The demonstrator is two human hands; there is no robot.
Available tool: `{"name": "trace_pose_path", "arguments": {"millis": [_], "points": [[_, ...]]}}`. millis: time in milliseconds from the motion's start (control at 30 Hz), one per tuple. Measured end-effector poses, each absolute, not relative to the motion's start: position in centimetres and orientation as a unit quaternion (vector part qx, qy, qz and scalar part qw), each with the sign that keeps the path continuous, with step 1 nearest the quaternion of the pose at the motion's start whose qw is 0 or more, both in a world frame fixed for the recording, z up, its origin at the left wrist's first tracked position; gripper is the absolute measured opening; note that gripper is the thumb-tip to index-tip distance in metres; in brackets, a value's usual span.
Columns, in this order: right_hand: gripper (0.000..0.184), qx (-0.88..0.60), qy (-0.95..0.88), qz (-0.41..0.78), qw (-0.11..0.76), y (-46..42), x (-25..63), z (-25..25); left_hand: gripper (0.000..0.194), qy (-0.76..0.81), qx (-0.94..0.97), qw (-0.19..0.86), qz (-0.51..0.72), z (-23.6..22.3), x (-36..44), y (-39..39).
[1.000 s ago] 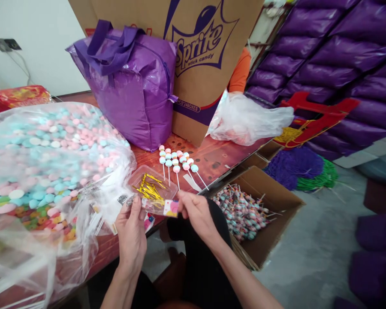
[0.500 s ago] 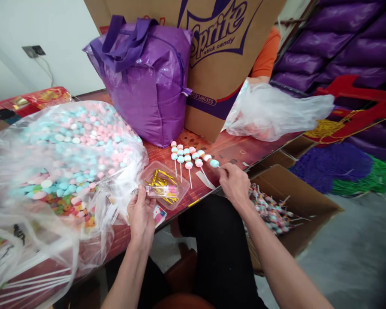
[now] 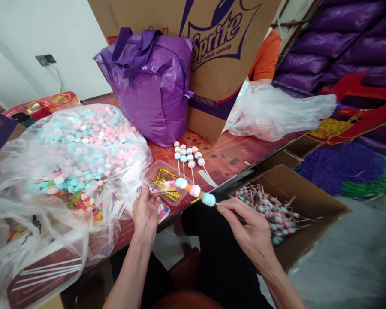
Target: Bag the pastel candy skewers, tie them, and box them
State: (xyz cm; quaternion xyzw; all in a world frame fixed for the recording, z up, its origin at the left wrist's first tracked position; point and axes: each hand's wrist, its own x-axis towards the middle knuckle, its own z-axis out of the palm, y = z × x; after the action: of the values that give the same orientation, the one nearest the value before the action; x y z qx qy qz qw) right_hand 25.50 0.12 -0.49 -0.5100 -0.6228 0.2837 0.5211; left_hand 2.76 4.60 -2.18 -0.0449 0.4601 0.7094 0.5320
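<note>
My right hand (image 3: 249,227) pinches the thin stick of a marshmallow skewer (image 3: 195,191), which carries blue, white and pink sweets with orange and green pieces between. The skewer tilts up to the left, its tip near the mouth of a clear printed wrapper (image 3: 162,188). My left hand (image 3: 146,209) holds that wrapper by its far end. Whether the tip is inside the wrapper, I cannot tell. Under the wrapper sits a clear plastic tray (image 3: 183,198) of gold twist ties (image 3: 163,177). Several finished skewers (image 3: 191,158) lie on the table behind.
A large clear bag of pastel sweets (image 3: 83,141) covers the table's left side, with white sticks (image 3: 48,272) in front. Behind stand a purple bag (image 3: 148,90) and a big carton (image 3: 218,81). An open box of skewers (image 3: 266,210) is at right. A person's orange sleeve (image 3: 266,56) shows beyond.
My right hand has lifted a skewer off the table and brought it toward me and left, to the wrapper. My left hand stays around the same place, still holding the wrapper.
</note>
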Motion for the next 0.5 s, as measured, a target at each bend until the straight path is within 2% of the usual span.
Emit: {"name": "trace_pose_path", "arguments": {"millis": [133, 367, 500], "points": [[0.012, -0.5, -0.644, 0.27, 0.512, 0.0, 25.9, -0.5, 0.027, 0.462, -0.048, 0.535, 0.705, -2.5, 2.3, 4.3], [0.014, -0.456, -0.722, 0.228, 0.467, -0.1, 26.7, -0.9, 0.045, 0.467, 0.028, 0.497, 0.731, -2.0, 2.6, 3.8], [0.013, -0.441, -0.738, 0.261, 0.439, 0.2, 27.0, -1.2, 0.047, 0.475, 0.082, 0.477, 0.735, -1.8, 2.5, 3.8]]}}
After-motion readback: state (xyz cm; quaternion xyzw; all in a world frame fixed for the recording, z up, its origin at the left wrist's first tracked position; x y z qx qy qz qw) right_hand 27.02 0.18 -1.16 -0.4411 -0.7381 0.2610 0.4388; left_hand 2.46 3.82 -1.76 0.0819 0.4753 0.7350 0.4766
